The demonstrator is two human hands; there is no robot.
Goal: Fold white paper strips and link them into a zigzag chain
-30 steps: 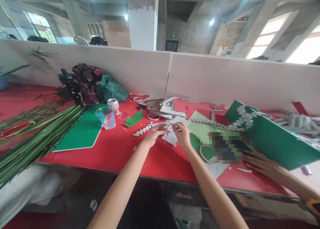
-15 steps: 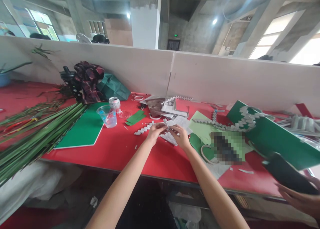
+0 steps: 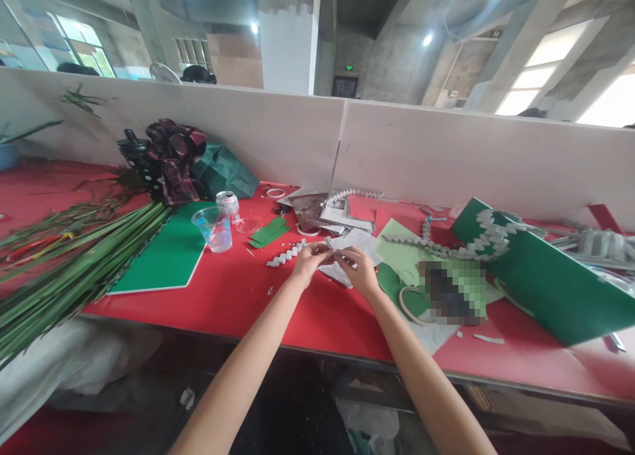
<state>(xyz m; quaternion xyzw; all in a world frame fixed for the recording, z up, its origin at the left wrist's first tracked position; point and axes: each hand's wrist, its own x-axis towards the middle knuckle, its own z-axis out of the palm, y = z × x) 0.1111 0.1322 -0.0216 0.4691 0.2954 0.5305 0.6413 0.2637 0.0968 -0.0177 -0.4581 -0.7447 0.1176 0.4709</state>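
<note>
My left hand [image 3: 310, 262] and my right hand [image 3: 358, 268] meet over the red table [image 3: 238, 303], fingers pinched together. Between the fingertips is a small folded paper strip [image 3: 330, 244], whitish grey and partly covered by the fingers. A short zigzag chain of folded paper [image 3: 285, 255] lies just left of my left hand. Under and behind the hands are printed paper sheets [image 3: 362, 242]. A longer folded-paper chain [image 3: 446, 250] runs off to the right, over pale green paper and up onto a green board [image 3: 550, 276].
Long green leaves [image 3: 89, 256] lie across another green board [image 3: 163, 260] at left. A plastic cup [image 3: 213, 230] and a can [image 3: 227, 207] stand nearby. Green paper pieces [image 3: 270, 233], a tape roll [image 3: 414, 304] and a blurred-out dark item [image 3: 451, 293] lie around. A white partition [image 3: 446, 154] closes the back.
A person's hand with a dark phone-like object at the lower right has left the view. My fingers have shifted slightly on the paper strip, which now leans lower.
</note>
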